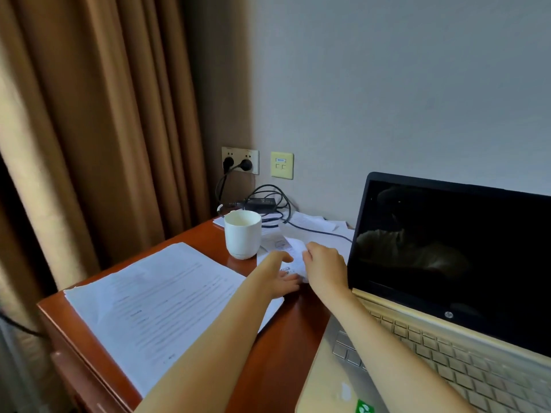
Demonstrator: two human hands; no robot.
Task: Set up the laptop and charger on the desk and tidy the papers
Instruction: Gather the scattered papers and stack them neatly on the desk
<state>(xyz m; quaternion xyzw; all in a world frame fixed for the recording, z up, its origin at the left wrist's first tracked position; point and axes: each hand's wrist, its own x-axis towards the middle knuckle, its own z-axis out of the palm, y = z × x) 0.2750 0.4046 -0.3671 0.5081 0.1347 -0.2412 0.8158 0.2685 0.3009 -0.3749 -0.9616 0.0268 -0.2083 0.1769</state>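
An open gold laptop [447, 338] with a dark screen stands at the right of the red-brown desk [286, 338]. Its black charger brick [260, 202] lies at the back by the wall, its cable running to the laptop and a plug in the wall socket [240, 160]. A large stack of printed papers [155, 302] lies on the left. Small loose papers [293, 254] sit between the cup and laptop. My left hand [278, 274] holds these small papers from the left with thumb on top, and my right hand [325, 268] grips their right edge.
A white cup [242, 234] stands just behind and left of my hands. More loose sheets [313, 223] lie at the back under the cable. Brown curtains [104, 129] hang at the left beyond the desk edge. A cream network plate [282, 165] is on the wall.
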